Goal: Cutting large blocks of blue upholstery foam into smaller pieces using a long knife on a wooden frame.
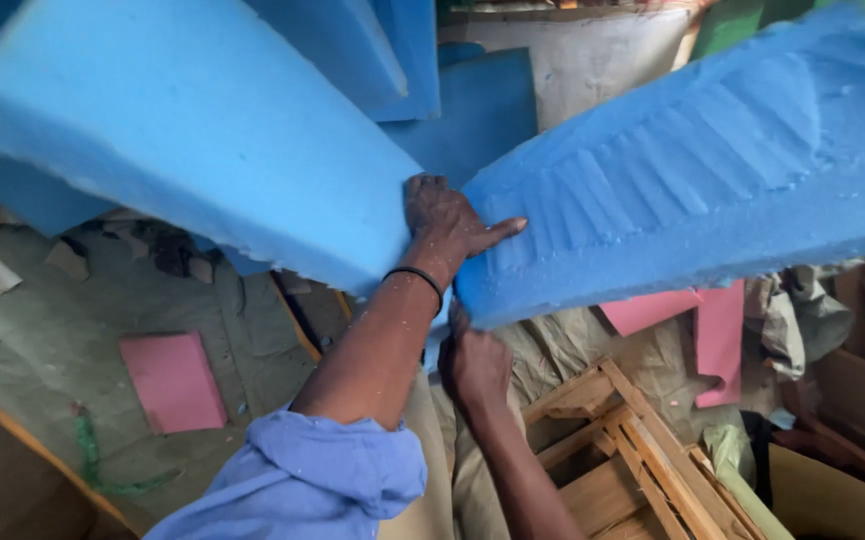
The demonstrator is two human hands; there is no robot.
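Observation:
Two thick blue foam slabs fill the upper view, one on the left [203, 130] and one on the right [703, 170], and they meet in a V at the middle. My left hand [448, 225], with a black band at the wrist and a blue sleeve, grips where the two slabs meet, thumb spread over the right slab. Below it, my right hand [478, 365] holds the lower corner of the right slab from underneath. Whether the two slabs are one bent piece is hidden.
More blue foam [473, 110] stands behind. Pink foam pieces lie at lower left [173, 380] and under the right slab [718, 335]. A wooden frame [633, 450] sits at lower right, and greenish cloth [43, 330] covers the floor.

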